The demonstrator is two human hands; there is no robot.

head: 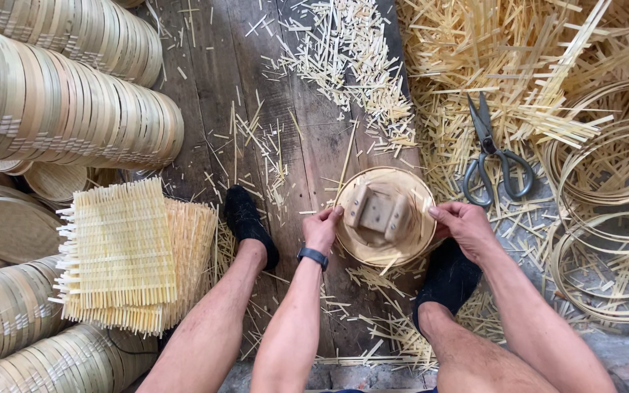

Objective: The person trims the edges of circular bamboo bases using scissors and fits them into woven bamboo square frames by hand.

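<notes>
Hands grip a round bamboo frame (pixel 386 216): left hand (pixel 322 228) at nine o'clock, right hand (pixel 464 225) at three, fingers curled on its rim; a wooden block (pixel 377 211) sits inside, and many finished frames (pixel 74 109) are already stacked.

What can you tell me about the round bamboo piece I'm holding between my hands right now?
The round bamboo piece is a shallow pale hoop with a thin curved rim, lying flat on the dark wooden floor between the two black-socked feet. A wooden block with two upright side pieces sits inside it, covering its middle. The left hand grips the rim on one side, and the right hand holds the opposite side. Loose bamboo offcuts lie all around it.
</notes>
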